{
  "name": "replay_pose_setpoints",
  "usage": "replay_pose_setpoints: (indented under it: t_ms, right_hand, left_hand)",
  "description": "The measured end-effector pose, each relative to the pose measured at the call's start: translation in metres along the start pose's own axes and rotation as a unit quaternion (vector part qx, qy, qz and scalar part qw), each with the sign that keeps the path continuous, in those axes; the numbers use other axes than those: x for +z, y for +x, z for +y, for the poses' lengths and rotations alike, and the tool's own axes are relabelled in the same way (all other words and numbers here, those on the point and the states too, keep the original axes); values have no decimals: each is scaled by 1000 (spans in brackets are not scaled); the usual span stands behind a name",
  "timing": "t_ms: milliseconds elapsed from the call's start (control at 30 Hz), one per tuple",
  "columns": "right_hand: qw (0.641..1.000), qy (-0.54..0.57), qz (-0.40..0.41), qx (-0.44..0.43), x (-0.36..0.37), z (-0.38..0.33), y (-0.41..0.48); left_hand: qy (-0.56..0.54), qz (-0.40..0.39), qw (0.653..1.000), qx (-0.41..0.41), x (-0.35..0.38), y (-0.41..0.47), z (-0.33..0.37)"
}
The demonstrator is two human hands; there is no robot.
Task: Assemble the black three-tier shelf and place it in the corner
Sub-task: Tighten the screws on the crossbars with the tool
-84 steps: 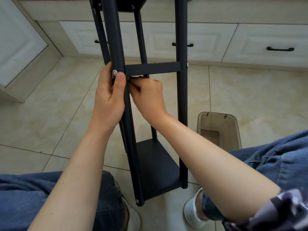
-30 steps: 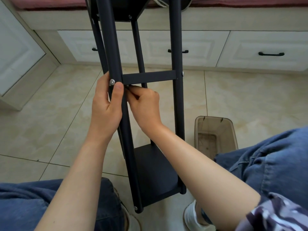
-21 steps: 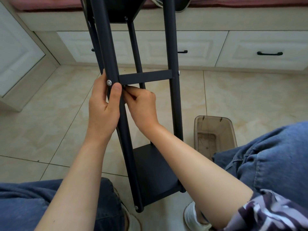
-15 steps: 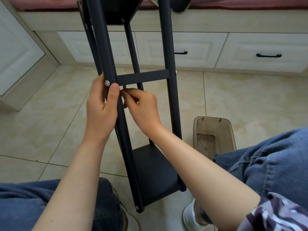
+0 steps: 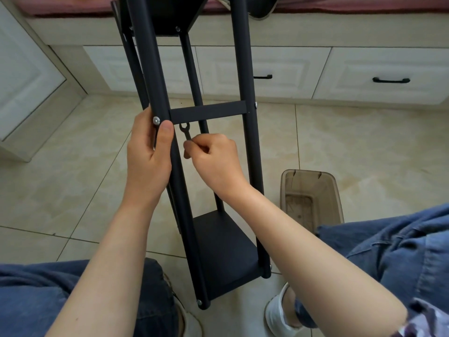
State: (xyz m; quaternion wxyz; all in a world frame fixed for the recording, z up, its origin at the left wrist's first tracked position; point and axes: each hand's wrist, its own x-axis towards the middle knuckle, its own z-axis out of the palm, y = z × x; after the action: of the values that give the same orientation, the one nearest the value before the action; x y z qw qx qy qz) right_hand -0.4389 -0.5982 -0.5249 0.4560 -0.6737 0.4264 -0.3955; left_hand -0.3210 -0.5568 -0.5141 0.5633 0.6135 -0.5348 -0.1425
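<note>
Tiled floor [image 5: 60, 178], left hand [image 5: 148, 161] wrapped round shelf post [image 5: 183, 215], right hand [image 5: 213, 161] pinching wrench [image 5: 185, 132] under crossbar [image 5: 209, 111]

Glossy beige tiled floor [image 5: 364, 142], white panelled drawers [image 5: 388, 76] with black handles [image 5: 391, 80], daylight sheen
</note>
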Motion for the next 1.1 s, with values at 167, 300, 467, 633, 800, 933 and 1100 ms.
replay_pose_setpoints:
  t_ms: [167, 300, 467, 633, 800, 933, 1100]
  right_hand:
    - [1000, 8, 4, -15, -3, -6, 2]
    - [999, 5, 11, -32, -5, -8, 3]
    - [999, -25, 11, -45, -7, -5, 5]
    - [997, -37, 23, -61, -6, -1, 5]
    - [996, -51, 35, -72, -4, 1, 6]
    - [995, -49, 46, -78, 0, 1, 11]
    - [994, -31, 66, -87, 6, 5, 16]
  left_hand:
    - [-13, -13, 1000, 18, 3, -1, 5]
    - [-15, -23, 1000, 14, 3, 1, 4]
    - [-24, -38, 999, 20, 7, 2, 5]
    - [-29, -50, 998, 16, 8, 2, 4]
    - [-34, -59, 998, 18, 8, 3, 4]
    - [-46, -68, 996, 19, 9, 4, 5]
    - [-49, -67, 996, 15, 10, 4, 5]
